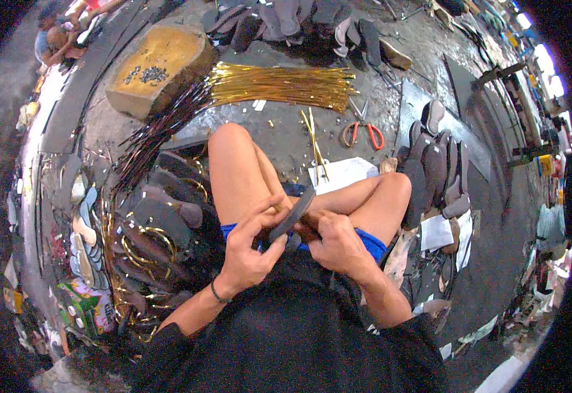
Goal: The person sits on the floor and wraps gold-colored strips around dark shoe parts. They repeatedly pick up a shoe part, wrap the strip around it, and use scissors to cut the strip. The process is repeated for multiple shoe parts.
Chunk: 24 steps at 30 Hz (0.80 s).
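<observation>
In front of my lap, my left hand grips a dark shoe sole between thumb and fingers, the sole held tilted on its edge. My right hand is closed close beside the sole's right side. Its fingertips are partly hidden, and whatever they pinch cannot be made out. A few loose gold strips lie on the floor beyond my hands, their near ends on a white sheet. Red-handled scissors rest on the floor, touching or very near a second tool with orange-brown handles.
A big bundle of gold strips stretches across the floor ahead. Left of it stands a worn block bearing small dark pieces. Dark soles are piled at the right and far side. Bent gold strips lie among soles on the left.
</observation>
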{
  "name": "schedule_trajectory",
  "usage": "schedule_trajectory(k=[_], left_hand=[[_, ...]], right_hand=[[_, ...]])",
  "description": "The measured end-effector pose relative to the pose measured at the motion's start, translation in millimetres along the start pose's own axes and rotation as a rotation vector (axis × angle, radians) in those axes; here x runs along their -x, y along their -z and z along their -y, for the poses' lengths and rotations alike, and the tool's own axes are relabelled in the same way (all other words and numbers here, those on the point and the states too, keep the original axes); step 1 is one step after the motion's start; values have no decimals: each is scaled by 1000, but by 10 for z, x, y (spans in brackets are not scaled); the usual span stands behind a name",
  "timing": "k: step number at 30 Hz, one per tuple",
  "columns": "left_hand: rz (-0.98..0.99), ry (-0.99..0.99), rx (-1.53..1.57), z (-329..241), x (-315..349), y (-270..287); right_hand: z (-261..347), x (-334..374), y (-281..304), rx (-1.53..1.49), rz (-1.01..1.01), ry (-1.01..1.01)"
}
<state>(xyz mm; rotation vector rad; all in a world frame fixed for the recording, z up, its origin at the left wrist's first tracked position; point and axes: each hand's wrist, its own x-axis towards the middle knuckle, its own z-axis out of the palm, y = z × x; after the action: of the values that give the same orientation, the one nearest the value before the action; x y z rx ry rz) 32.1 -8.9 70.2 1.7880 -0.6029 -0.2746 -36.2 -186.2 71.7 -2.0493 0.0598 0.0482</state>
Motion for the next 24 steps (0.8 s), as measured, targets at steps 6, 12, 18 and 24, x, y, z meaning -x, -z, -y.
schedule_trajectory(k=[6, 12, 18, 24], left_hand=[[-46, -83, 4, -13, 246, -224], [100, 116, -251, 411, 177, -411], [508, 136, -349, 499, 120, 26], [694, 144, -174, 323, -220, 953]], right_hand=[[25, 277, 187, 111, 22, -60], [-172, 33, 308, 209, -293, -121], [-529, 63, 620, 449, -163, -247], [-827, 216, 955, 218, -314, -250]])
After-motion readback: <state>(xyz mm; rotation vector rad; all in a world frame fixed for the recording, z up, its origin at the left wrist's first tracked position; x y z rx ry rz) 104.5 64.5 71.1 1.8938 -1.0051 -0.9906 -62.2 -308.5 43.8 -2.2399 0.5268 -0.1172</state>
